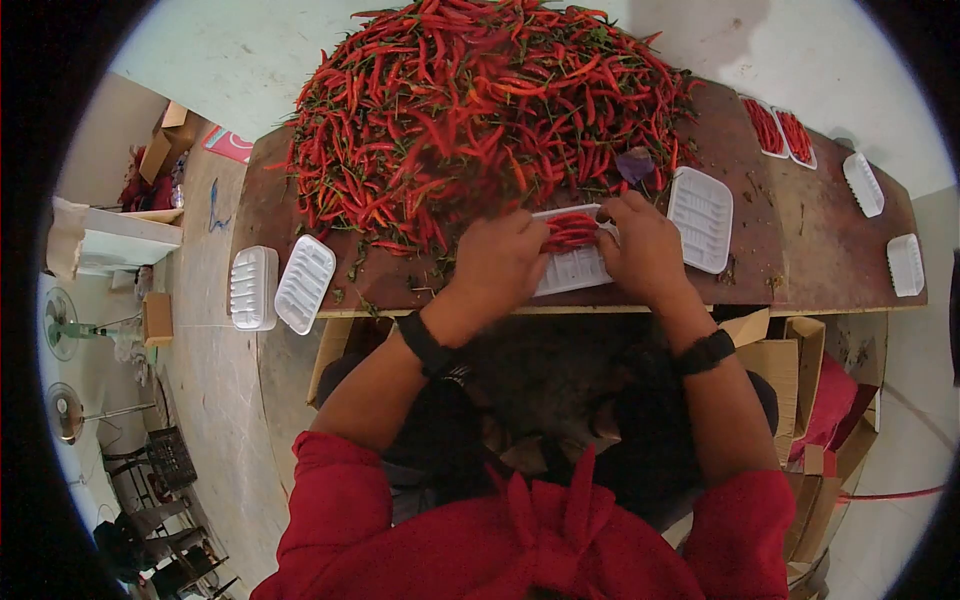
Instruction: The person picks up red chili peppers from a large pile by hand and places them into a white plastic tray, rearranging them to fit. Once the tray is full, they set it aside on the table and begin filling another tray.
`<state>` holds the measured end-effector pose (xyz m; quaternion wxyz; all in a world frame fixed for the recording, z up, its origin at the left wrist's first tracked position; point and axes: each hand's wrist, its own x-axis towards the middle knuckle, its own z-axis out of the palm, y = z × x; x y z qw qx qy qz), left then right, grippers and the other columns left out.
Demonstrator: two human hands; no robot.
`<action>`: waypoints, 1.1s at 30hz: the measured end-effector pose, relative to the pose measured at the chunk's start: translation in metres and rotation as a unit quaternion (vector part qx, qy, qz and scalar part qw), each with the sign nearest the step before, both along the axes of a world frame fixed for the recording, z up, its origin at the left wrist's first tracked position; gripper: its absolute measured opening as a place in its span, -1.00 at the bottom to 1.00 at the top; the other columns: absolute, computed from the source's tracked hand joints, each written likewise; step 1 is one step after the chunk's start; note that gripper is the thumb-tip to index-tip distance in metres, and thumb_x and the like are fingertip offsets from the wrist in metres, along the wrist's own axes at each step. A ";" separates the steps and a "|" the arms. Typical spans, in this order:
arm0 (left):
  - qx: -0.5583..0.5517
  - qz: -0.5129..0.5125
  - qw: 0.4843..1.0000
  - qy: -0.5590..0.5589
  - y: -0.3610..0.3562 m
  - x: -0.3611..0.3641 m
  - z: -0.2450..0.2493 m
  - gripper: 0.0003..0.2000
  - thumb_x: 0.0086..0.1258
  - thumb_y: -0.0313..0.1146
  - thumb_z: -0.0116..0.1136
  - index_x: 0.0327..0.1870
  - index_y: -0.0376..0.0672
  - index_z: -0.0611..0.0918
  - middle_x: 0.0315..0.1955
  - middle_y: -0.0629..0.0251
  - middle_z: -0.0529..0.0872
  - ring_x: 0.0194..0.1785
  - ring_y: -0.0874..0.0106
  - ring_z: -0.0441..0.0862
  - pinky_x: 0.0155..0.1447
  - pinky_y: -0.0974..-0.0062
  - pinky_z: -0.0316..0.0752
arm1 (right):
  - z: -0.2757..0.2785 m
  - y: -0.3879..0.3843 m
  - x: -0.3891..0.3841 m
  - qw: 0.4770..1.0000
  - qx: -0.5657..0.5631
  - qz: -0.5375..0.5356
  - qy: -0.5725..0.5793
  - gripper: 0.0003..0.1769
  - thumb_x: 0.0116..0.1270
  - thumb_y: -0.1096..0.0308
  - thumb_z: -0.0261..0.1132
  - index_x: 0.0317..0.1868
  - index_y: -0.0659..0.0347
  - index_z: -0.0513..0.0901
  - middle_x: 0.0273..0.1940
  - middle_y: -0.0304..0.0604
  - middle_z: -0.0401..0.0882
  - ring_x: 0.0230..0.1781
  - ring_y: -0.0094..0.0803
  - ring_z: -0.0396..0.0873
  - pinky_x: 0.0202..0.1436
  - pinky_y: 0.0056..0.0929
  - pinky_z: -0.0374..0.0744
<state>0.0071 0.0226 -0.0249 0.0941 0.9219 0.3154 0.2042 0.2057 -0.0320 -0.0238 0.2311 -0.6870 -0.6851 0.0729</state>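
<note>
white ribbed tray (575,280), open side up, partly filled: slim red chillies (571,232) lie side by side in its far part, near a large chilli heap (490,110).

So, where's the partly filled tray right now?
In the head view, the tray is near the middle of the table's near edge, between the left hand and right hand, just in front of the chili pile.
</note>
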 end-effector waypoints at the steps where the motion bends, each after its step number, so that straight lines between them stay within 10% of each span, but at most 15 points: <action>1: 0.004 0.001 1.000 0.001 0.000 0.001 0.000 -0.78 0.05 -0.33 0.29 -0.29 -0.09 0.56 -0.40 0.24 0.54 -0.31 0.16 0.58 -0.22 0.22 0.45 | -0.001 -0.001 0.002 1.000 0.009 -0.005 0.006 -0.78 0.13 0.35 0.32 -0.19 0.18 0.58 -0.21 -0.08 0.54 -0.18 -0.06 0.57 -0.15 -0.12 0.54; 27: 0.065 0.043 0.996 0.034 0.022 -0.028 0.014 -0.77 0.13 -0.26 0.24 -0.19 -0.05 0.57 -0.31 0.22 0.58 -0.30 0.15 0.60 -0.24 0.18 0.49 | 0.009 -0.007 -0.002 0.999 -0.007 -0.033 0.034 -0.75 0.21 0.29 0.25 -0.15 0.23 0.51 -0.18 0.04 0.56 -0.23 0.03 0.59 -0.18 -0.05 0.52; 33: 0.089 0.251 0.964 -0.008 0.056 -0.079 0.019 -0.79 0.13 -0.35 0.21 -0.21 -0.10 0.55 -0.28 0.18 0.60 -0.29 0.06 0.62 -0.26 0.11 0.53 | 0.012 -0.011 -0.015 0.999 -0.014 -0.021 0.041 -0.74 0.20 0.27 0.27 -0.15 0.21 0.51 -0.18 0.05 0.55 -0.22 0.04 0.58 -0.17 -0.06 0.53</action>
